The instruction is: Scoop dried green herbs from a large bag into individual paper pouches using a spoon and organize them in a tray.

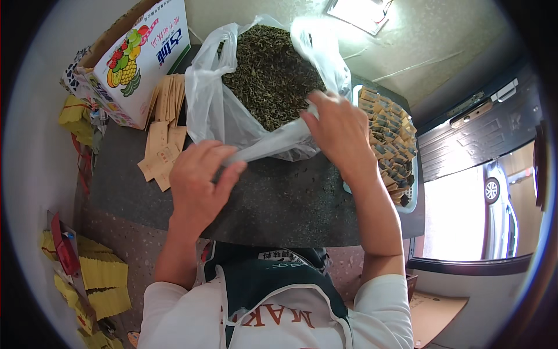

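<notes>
A clear plastic bag [208, 102] stands wide open on the dark table [279, 205], filled with dried, dark green leaves [270, 74] that look like tea. Its near rim is drawn into a band between my two hands. My left hand [198, 181] pinches the near-left end of that band between thumb and fingers. Farther to the right, my right hand [342, 126] grips the rim beside the leaves. Small brown paper envelopes [163, 146] lie in a loose pile left of the bag, close to my left hand.
At the right, a light-blue plastic basket [415, 187] holds many small filled paper packets [390, 126]. A printed cardboard box [144, 56] stands at the back left. Bundles of yellow paper [104, 275] sit low at the left. A lit lamp [359, 15] is behind the bag; a door [479, 118] stands right.
</notes>
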`<control>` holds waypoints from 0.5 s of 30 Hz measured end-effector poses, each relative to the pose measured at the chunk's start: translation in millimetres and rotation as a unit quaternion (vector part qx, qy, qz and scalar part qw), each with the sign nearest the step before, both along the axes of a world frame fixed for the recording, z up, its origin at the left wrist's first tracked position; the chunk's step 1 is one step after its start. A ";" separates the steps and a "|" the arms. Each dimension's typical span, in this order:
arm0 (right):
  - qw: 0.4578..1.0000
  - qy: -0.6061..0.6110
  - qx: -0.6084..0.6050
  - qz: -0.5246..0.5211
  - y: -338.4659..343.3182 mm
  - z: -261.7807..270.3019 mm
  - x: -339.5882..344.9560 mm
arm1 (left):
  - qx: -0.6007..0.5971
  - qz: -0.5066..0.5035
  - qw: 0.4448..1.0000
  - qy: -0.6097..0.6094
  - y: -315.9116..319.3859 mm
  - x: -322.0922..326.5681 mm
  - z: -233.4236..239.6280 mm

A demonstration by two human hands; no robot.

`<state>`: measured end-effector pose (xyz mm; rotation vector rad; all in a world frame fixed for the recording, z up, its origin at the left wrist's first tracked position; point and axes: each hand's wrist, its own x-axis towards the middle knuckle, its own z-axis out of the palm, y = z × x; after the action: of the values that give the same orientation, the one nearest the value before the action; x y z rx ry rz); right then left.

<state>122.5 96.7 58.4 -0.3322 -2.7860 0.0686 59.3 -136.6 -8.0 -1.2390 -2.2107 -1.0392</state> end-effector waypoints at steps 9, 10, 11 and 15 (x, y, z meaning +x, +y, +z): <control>0.986 0.033 -0.113 -0.118 7.8 -44.3 35.0 | -0.022 0.123 0.927 -0.353 -17.6 -5.4 -58.0; 0.982 0.047 -0.137 -0.118 3.7 -47.6 34.9 | -0.021 0.146 0.924 -0.354 -19.5 -3.2 -55.8; 0.981 0.065 -0.138 -0.121 2.5 -51.1 39.2 | -0.019 0.137 0.943 -0.304 -20.5 -5.4 -53.3; 0.972 0.137 -0.157 -0.109 -8.7 -58.7 69.3 | 0.031 0.109 0.990 -0.087 -38.4 -18.3 -57.1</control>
<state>191.8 87.9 -0.3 -0.6522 -2.4450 0.4690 41.0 -175.0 -65.1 -0.8840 -2.3605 -1.1552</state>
